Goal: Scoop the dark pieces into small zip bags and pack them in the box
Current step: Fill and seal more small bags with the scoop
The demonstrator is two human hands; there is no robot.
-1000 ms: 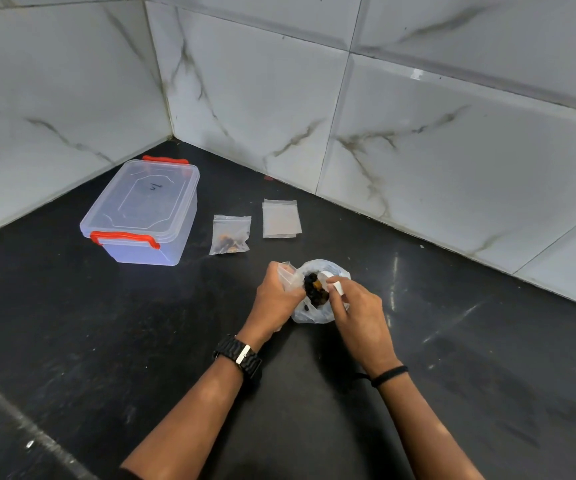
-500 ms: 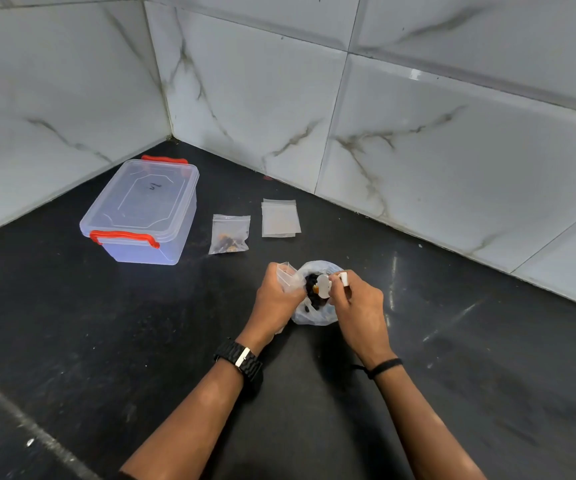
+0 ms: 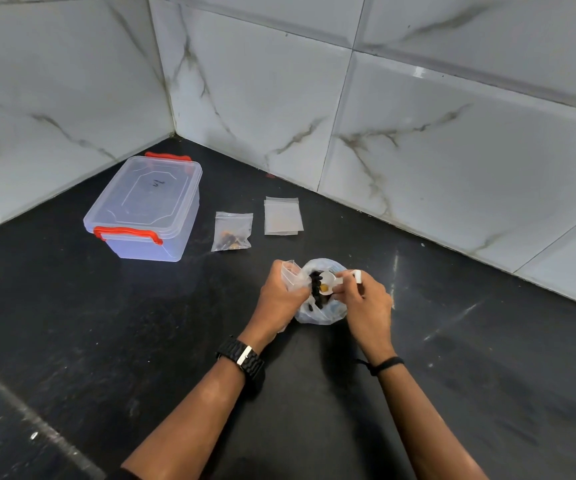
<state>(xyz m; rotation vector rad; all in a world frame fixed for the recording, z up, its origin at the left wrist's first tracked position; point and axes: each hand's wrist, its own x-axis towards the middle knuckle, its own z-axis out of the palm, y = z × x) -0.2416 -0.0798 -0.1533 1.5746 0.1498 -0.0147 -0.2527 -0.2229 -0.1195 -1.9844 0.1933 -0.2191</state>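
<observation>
My left hand [image 3: 279, 299] grips a small clear zip bag [image 3: 291, 273] by its mouth, right beside a larger clear plastic bag [image 3: 321, 311] holding dark pieces [image 3: 316, 289]. My right hand [image 3: 366, 303] pinches the handle of a small white plastic scoop [image 3: 331, 280], whose bowl sits over the dark pieces inside the larger bag. A filled small zip bag [image 3: 231, 232] with dark pieces lies flat on the black counter. Left of it stands the clear plastic box [image 3: 148, 207] with red latches, its lid on.
A stack of flat small zip bags [image 3: 282, 216] lies near the wall, right of the filled one. White marble-tiled walls [image 3: 279, 98] meet in a corner behind the box. The black counter [image 3: 106, 341] stretches to the left and right of my arms.
The scoop's bowl has turned and come up among the dark pieces, and my right hand shifted slightly. My left hand keeps holding the small bag in the same place.
</observation>
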